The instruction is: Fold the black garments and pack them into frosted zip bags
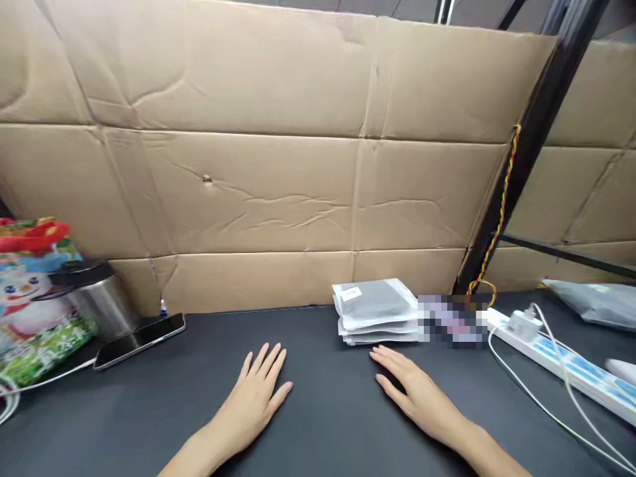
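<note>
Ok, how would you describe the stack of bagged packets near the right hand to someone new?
At the foot of the cardboard wall, on the black tabletop, just beyond the right hand, sits a low stack of flat grey packets in white-edged plastic bags. Its top bag carries a small white label, which sets it apart from the loose grey bag further right.

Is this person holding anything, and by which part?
Nothing is held: the left hand and right hand lie flat on the dark tabletop, the right hand just short of a stack of plastic-wrapped packets.
</note>
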{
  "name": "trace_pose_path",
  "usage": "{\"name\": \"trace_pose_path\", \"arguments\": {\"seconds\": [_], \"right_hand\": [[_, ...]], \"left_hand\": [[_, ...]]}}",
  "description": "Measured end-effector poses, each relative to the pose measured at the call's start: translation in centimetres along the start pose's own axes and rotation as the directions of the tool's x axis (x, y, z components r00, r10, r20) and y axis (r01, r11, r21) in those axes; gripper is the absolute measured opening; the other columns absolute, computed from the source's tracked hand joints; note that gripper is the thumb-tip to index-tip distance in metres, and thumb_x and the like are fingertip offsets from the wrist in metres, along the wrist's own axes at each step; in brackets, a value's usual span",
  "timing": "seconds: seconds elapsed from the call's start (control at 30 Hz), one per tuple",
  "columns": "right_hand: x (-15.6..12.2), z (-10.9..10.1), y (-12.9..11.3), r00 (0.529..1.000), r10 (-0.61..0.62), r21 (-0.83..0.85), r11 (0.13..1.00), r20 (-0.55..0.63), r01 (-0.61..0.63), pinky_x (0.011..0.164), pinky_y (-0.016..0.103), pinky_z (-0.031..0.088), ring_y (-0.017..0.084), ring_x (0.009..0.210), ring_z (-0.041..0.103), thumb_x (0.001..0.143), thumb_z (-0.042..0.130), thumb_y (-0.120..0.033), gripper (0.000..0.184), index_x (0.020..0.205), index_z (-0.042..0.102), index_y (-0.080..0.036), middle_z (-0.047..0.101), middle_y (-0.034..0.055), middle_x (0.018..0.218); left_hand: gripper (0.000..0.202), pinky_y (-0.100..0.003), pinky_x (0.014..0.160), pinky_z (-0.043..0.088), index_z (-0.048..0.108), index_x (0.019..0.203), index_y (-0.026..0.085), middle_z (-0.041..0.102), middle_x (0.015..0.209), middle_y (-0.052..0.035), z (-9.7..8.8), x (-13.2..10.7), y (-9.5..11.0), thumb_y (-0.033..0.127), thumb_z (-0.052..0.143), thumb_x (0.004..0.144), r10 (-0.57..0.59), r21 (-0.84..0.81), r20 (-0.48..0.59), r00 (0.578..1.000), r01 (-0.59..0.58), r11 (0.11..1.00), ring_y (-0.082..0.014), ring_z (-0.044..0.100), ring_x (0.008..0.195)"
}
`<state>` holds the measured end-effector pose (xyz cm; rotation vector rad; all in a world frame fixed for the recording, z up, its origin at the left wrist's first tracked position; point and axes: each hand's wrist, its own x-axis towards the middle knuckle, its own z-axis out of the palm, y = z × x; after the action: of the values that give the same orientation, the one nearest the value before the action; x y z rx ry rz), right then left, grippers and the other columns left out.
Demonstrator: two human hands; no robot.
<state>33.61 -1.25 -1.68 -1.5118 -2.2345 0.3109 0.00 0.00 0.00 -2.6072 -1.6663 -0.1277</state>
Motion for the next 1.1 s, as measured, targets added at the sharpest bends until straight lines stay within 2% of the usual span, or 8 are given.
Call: {"name": "trace_pose_path", "arguments": {"seconds": [0.23, 0.43, 0.63, 0.9, 1.1], "right_hand": [[0.0, -0.3, -0.1, 1.000, -0.010, 0.024, 1.000, -0.018, 0.010, 0.111, 0.038, 0.029, 0.020, 0.133, 0.034, 0.094, 0.036, -0.048, 0.047, 0.136, 0.044, -0.028, 0.040, 0.0001, 0.144], [0.1, -0.4, -0.2, 1.000, -0.011, 0.019, 1.000, -0.012, 0.011, 0.111, 0.038, 0.029, 0.020, 0.133, 0.034, 0.094, 0.036, -0.048, 0.047, 0.136, 0.044, -0.028, 0.040, 0.0007, 0.144], [0.0, -0.2, 0.0, 1.000, -0.019, 0.004, 1.000, -0.012, 0.020, 0.111, 0.038, 0.030, 0.019, 0.134, 0.033, 0.094, 0.035, -0.048, 0.047, 0.136, 0.043, -0.029, 0.039, 0.0001, 0.145], [0.0, -0.1, 0.2, 0.998, -0.040, 0.010, 0.999, -0.039, 0.040, 0.110, 0.040, 0.032, 0.021, 0.132, 0.036, 0.094, 0.038, -0.046, 0.046, 0.135, 0.044, -0.029, 0.042, 0.0012, 0.143], [0.1, -0.4, -0.2, 0.999, -0.030, 0.024, 0.999, -0.028, 0.030, 0.111, 0.039, 0.030, 0.020, 0.133, 0.034, 0.094, 0.038, -0.046, 0.046, 0.135, 0.044, -0.029, 0.041, 0.0005, 0.143]], "left_hand": [[0.057, -0.053, 0.109, 0.023, 0.027, 0.145, 0.018, 0.026, 0.150, -0.0072, 0.7, -0.3, -0.8, 0.048, 0.028, 0.098, 0.044, -0.008, -0.064, 0.997, -0.045, 0.999, -0.0297, 0.018, 0.139], [0.054, -0.054, 0.107, 0.026, 0.027, 0.145, 0.021, 0.031, 0.149, -0.0070, 1.6, -0.2, -1.2, 0.046, 0.032, 0.098, 0.083, -0.007, -0.161, 0.983, -0.085, 0.996, -0.0307, 0.023, 0.137], [0.056, -0.053, 0.108, 0.025, 0.027, 0.146, 0.018, 0.028, 0.150, -0.0076, 1.3, -0.2, -1.1, 0.048, 0.028, 0.098, 0.067, -0.003, -0.111, 0.992, -0.068, 0.998, -0.0303, 0.022, 0.138], [0.053, -0.053, 0.107, 0.027, 0.027, 0.146, 0.023, 0.033, 0.148, -0.0068, 1.6, -0.3, -1.2, 0.046, 0.032, 0.098, 0.084, 0.004, -0.168, 0.982, -0.084, 0.996, -0.0303, 0.024, 0.137], [0.055, -0.052, 0.108, 0.025, 0.028, 0.145, 0.020, 0.029, 0.149, -0.0069, 1.5, -0.2, -1.2, 0.048, 0.029, 0.098, 0.066, 0.006, -0.123, 0.990, -0.066, 0.998, -0.0297, 0.022, 0.138]]}}
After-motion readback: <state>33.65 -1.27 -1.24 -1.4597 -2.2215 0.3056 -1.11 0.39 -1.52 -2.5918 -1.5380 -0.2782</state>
